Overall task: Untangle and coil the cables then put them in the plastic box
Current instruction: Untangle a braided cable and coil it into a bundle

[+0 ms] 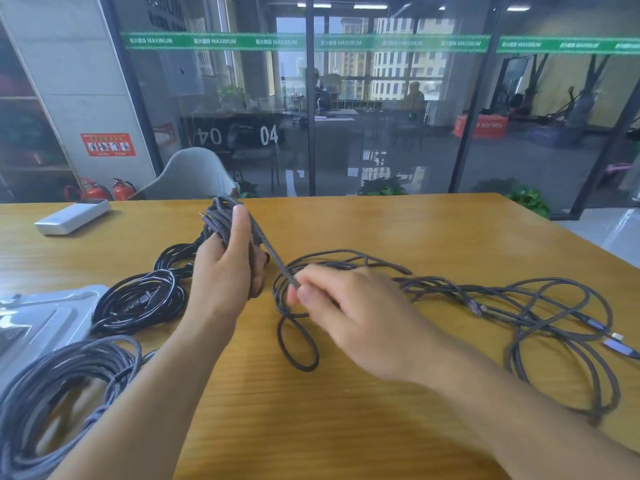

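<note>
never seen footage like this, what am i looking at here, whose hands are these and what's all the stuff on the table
There is no machine here. A person wears a camera on the head, so this single picture looks down at their own two hands over a wooden table. The left hand grips a half-wound coil of braided cable. The right hand pinches the strand leading to it from the tangled cable spread on the right. On the left lie a black cable bundle, a coiled grey braided cable and a clear plastic box. A white box sits farther back.
</note>
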### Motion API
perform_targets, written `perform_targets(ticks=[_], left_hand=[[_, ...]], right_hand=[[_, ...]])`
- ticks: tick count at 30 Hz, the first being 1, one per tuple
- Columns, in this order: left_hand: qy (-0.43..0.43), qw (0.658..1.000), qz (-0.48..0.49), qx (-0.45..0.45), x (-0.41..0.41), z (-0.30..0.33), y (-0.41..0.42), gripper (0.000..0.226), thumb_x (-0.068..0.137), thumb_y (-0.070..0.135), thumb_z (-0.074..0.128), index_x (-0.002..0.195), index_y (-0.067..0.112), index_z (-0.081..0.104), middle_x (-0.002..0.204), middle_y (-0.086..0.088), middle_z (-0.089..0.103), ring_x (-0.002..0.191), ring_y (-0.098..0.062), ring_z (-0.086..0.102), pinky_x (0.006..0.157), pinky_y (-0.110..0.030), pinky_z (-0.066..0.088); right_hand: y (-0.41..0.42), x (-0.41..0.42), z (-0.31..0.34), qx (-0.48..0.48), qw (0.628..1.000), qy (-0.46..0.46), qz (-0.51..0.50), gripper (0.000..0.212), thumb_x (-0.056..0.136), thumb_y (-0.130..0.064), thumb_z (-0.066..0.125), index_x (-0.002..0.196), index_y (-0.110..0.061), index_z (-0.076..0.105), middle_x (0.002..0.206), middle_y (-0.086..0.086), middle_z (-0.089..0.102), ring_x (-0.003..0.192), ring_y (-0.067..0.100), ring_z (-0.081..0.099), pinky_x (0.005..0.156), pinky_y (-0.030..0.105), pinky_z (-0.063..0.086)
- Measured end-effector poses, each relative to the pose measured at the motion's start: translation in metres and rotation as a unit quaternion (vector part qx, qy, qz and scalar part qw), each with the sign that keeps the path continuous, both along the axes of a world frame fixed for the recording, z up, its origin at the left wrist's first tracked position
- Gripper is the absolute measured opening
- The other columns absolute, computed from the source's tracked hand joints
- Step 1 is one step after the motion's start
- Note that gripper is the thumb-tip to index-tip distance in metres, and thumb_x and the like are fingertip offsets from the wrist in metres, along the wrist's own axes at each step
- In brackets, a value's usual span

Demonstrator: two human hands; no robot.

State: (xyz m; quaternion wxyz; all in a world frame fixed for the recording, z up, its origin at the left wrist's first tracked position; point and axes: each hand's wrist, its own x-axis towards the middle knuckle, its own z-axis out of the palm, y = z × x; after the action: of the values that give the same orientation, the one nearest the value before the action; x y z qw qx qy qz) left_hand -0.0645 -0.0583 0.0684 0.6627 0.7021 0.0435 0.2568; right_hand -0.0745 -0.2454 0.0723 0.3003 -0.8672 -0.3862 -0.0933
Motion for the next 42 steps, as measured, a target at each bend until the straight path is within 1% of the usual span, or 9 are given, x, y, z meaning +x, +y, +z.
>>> perform_targets(ticks=[2,8,15,18,21,30,33,37,42], left_hand=[[-0.003,0.999,-0.016,-0.041,-0.003,0.003,-0.006,0.065,0.106,0.061,0.040,0.066,0.010,0.053,0.061,-0.013,0.050,0.054,-0.023,0.043,0.057,-0.036,0.036],[-0.013,0.992,-0.097,-0.084,-0.009,0.007,-0.013,0.049,0.103,0.049,0.056,0.062,0.022,0.048,0.058,-0.004,0.044,0.051,-0.020,0.043,0.051,-0.032,0.035],[-0.036,0.975,-0.168,-0.137,-0.013,0.011,-0.015,0.043,0.105,0.037,0.053,0.064,0.023,0.055,0.062,-0.002,0.050,0.059,-0.022,0.054,0.061,-0.031,0.044],[-0.036,0.974,-0.178,-0.136,-0.015,0.013,-0.016,0.053,0.106,0.036,0.051,0.055,0.026,0.062,0.063,-0.003,0.057,0.059,-0.021,0.057,0.061,-0.029,0.046],[-0.031,0.963,-0.221,-0.150,-0.017,0.015,-0.013,0.037,0.101,0.042,0.056,0.071,0.022,0.051,0.055,0.001,0.038,0.046,-0.017,0.038,0.053,-0.027,0.038],[-0.053,0.953,-0.260,-0.148,-0.024,0.030,0.005,0.032,0.095,0.043,0.050,0.071,0.023,0.043,0.043,0.009,0.028,0.037,-0.010,0.023,0.048,-0.030,0.024],[-0.037,0.955,-0.261,-0.139,-0.022,0.027,0.005,0.032,0.095,0.042,0.052,0.071,0.022,0.043,0.045,0.007,0.027,0.038,-0.012,0.022,0.048,-0.028,0.025],[-0.011,0.964,-0.255,-0.077,-0.020,0.021,0.000,0.031,0.094,0.040,0.054,0.072,0.022,0.042,0.049,0.002,0.027,0.041,-0.017,0.021,0.047,-0.027,0.030],[0.001,0.963,-0.261,-0.070,-0.021,0.020,-0.001,0.032,0.096,0.039,0.054,0.071,0.022,0.042,0.049,0.002,0.028,0.042,-0.017,0.022,0.048,-0.026,0.033]], right_hand=[[0.007,-0.003,-0.007,0.003,0.998,0.040,0.052,0.026,0.112,-0.032,0.043,0.088,-0.037,0.050,0.066,-0.029,0.057,0.062,0.008,0.053,0.064,0.024,0.041],[0.008,0.010,-0.028,0.051,0.975,0.159,0.146,0.018,0.114,-0.025,0.039,0.111,-0.026,0.057,0.080,0.017,0.047,0.074,0.040,0.042,0.070,0.051,0.041],[0.007,0.028,-0.045,0.016,0.977,0.162,0.137,0.032,0.114,-0.031,0.037,0.102,-0.016,0.062,0.078,-0.004,0.055,0.075,0.019,0.052,0.074,0.041,0.049],[0.007,0.035,-0.051,0.005,0.983,0.133,0.128,0.035,0.113,-0.038,0.037,0.095,-0.020,0.061,0.083,0.003,0.062,0.077,0.027,0.058,0.075,0.047,0.051],[0.004,0.041,-0.050,-0.005,0.986,0.112,0.126,0.037,0.112,-0.037,0.041,0.086,-0.019,0.060,0.074,-0.014,0.057,0.068,0.009,0.052,0.069,0.027,0.043],[-0.048,0.095,-0.045,-0.043,0.998,0.050,0.002,0.034,0.107,-0.048,0.043,0.079,-0.037,0.057,0.079,-0.013,0.058,0.081,0.008,0.054,0.083,0.035,0.039],[-0.054,0.106,-0.051,-0.062,0.993,-0.077,-0.067,0.037,0.103,-0.054,0.040,0.101,-0.036,0.072,0.095,-0.019,0.057,0.095,0.007,0.049,0.102,0.036,0.031],[-0.046,0.100,-0.043,-0.018,0.947,-0.279,-0.161,0.034,0.100,-0.048,0.052,0.108,-0.027,0.077,0.099,-0.007,0.059,0.096,0.019,0.053,0.091,0.036,0.034],[-0.045,0.092,-0.038,0.050,0.934,-0.290,-0.204,0.028,0.097,-0.050,0.064,0.101,-0.027,0.079,0.097,-0.011,0.069,0.097,0.016,0.057,0.082,0.030,0.032]])
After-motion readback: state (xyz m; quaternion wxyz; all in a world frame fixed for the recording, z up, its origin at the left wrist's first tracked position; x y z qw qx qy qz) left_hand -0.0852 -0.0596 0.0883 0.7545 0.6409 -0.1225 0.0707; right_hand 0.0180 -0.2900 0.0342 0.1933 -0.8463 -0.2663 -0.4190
